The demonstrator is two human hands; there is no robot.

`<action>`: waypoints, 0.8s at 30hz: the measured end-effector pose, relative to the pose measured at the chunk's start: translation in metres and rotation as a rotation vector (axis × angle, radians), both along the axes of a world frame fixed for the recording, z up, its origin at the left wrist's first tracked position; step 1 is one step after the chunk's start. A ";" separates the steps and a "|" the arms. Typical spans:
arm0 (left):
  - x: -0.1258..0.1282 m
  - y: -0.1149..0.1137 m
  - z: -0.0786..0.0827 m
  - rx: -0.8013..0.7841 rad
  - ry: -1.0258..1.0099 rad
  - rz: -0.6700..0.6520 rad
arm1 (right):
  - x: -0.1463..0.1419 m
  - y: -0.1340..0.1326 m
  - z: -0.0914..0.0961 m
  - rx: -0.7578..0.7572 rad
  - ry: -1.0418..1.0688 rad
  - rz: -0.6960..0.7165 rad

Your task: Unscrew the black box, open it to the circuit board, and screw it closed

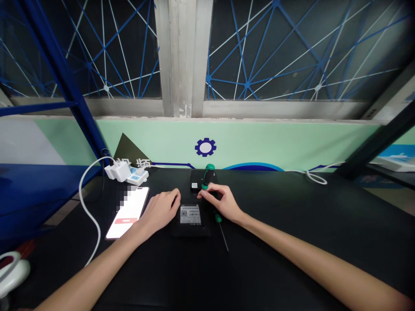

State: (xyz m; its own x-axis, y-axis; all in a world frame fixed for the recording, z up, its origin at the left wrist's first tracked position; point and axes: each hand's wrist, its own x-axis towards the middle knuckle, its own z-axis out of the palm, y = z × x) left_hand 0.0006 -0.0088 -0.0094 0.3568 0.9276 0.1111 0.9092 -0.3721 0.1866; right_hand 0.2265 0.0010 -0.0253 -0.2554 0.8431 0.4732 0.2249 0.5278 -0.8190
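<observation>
A screwdriver (208, 176) with a black and green handle stands nearly upright. The fingertips of my right hand (223, 201) pinch it just below the handle, and its tip does not show. My left hand (164, 208) rests palm down at the left of a flat black case with a white printed label (190, 214). Its fingers are curled together, and what lies under them is hidden. A second screwdriver (222, 231) with a green-ended handle lies under my right hand, its thin shaft pointing toward me. Behind the upright screwdriver sits a small black box (195, 179) with a white sticker.
A lit phone (129, 214) lies left of my left hand. Beyond it are a white power strip (138, 176) and a plug adapter (118, 171), with a white cable (81, 190) curving forward. Another cable (316, 178) loops at the back right of the black table (292, 216).
</observation>
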 end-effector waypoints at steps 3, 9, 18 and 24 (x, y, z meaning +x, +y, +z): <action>0.000 0.000 0.000 -0.006 -0.002 0.004 | 0.001 0.000 0.000 0.006 0.001 -0.008; 0.000 0.000 0.000 0.005 0.007 0.000 | 0.003 0.003 -0.002 -0.038 0.046 0.031; -0.001 0.001 -0.001 0.008 0.002 -0.003 | 0.001 0.001 -0.002 -0.072 0.060 0.061; 0.001 0.000 0.001 -0.002 0.010 0.011 | -0.001 0.000 -0.001 -0.153 0.149 0.081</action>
State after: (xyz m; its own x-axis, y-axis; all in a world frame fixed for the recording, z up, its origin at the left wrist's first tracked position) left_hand 0.0014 -0.0091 -0.0084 0.3472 0.9318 0.1060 0.9152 -0.3613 0.1786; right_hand 0.2258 0.0012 -0.0267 -0.2621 0.8877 0.3786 0.0572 0.4059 -0.9121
